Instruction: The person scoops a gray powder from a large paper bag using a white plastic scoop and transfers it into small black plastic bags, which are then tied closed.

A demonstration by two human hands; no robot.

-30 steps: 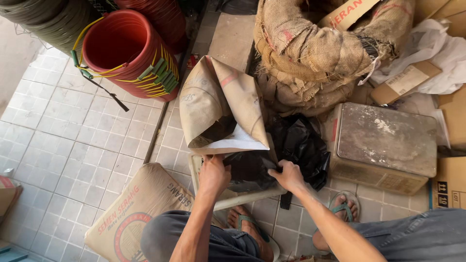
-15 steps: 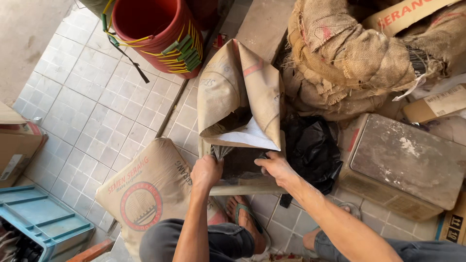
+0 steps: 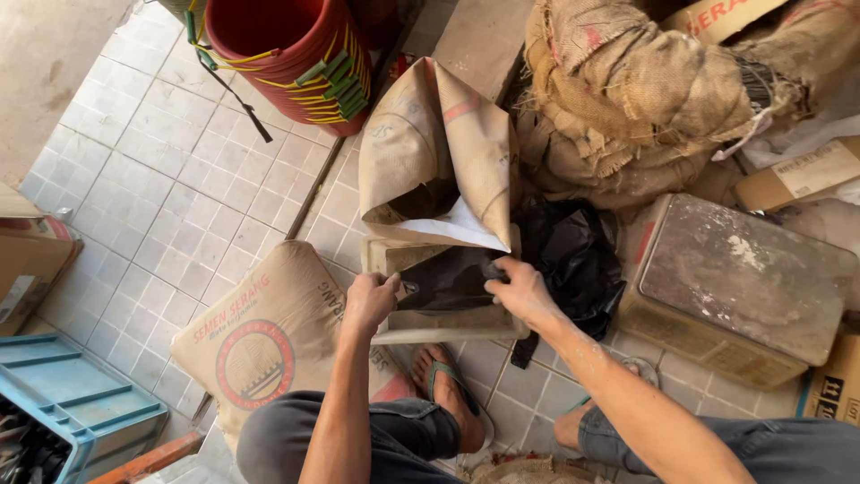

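Both hands, left hand (image 3: 369, 300) and right hand (image 3: 520, 289), have fingers clenched on a glossy, crumpled black plastic bag (image 3: 445, 280), stretched open below a tan paper sack (image 3: 430, 152).

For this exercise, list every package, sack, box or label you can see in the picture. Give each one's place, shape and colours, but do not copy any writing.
Paper sack: lying flat on the tiles, lower left; tan, with a red round emblem.
Open paper sack: upright, centre; tan, with a red stripe.
Black bag: held by the left hand and right hand.
Burlap sacks: piled, upper right; brown.
Cardboard box: right edge; brown, with a white label.
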